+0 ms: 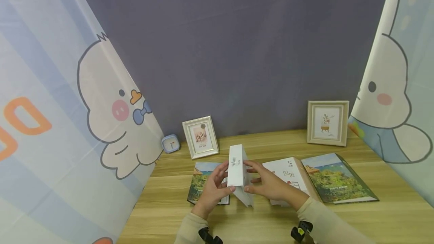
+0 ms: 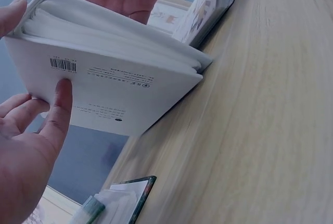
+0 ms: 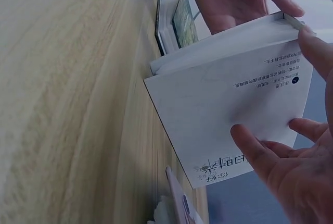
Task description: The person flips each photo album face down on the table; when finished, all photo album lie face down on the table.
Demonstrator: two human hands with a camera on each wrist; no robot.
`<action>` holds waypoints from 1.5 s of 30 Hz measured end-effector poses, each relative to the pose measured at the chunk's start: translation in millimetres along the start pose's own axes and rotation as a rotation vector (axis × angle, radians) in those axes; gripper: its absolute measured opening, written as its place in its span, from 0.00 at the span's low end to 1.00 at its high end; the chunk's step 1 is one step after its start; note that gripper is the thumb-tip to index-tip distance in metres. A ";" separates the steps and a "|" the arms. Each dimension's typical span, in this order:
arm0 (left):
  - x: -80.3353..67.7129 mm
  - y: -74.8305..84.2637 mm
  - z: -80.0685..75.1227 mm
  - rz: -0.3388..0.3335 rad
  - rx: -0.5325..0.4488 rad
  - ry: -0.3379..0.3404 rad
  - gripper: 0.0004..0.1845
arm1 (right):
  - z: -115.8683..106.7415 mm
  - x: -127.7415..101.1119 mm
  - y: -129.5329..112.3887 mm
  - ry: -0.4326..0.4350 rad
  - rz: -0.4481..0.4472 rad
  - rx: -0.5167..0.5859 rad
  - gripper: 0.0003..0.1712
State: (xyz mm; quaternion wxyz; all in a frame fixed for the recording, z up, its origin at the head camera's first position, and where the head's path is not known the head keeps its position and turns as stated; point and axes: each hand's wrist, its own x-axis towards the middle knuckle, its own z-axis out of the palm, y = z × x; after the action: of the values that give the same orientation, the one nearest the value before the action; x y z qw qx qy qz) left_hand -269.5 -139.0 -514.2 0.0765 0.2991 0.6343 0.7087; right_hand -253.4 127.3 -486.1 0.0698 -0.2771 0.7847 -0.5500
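A white photo album point(image 1: 236, 165) stands spine up between my two hands, its lower edges at the wooden table and its covers slightly spread. My left hand point(image 1: 213, 194) holds it from the left, fingers on the back cover point(image 2: 104, 86) by the barcode, thumb at the near end of the spine. From the other side my right hand point(image 1: 269, 184) holds it, with fingertips on the printed front cover point(image 3: 218, 104) and the thumb near the spine. White pages show between the covers in both wrist views.
On the left lies an album with a green landscape cover point(image 1: 200, 179), partly behind my left hand. At right are a white printed album point(image 1: 286, 170) and another green landscape album point(image 1: 333, 179). Behind stand a blue clock point(image 1: 170, 144), a tilted photo frame point(image 1: 213, 138) and a second frame point(image 1: 310, 123).
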 end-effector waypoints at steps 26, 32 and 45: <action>6.1 1.2 18.3 0.039 0.037 -0.115 0.39 | -9.8 -13.1 7.2 0.066 -0.034 0.133 0.45; 7.1 -3.8 20.7 0.017 0.036 -0.140 0.37 | -16.0 -23.1 9.3 0.055 -0.044 0.193 0.47; 5.3 -9.2 25.4 -0.024 0.125 -0.107 0.33 | -26.5 -33.8 18.4 0.049 -0.067 0.193 0.48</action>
State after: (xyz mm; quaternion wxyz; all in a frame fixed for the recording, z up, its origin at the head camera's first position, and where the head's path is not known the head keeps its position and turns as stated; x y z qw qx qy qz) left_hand -263.0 -113.1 -520.8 0.0998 0.3329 0.6760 0.6498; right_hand -242.6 170.9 -499.2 0.0588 -0.2816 0.7198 -0.6317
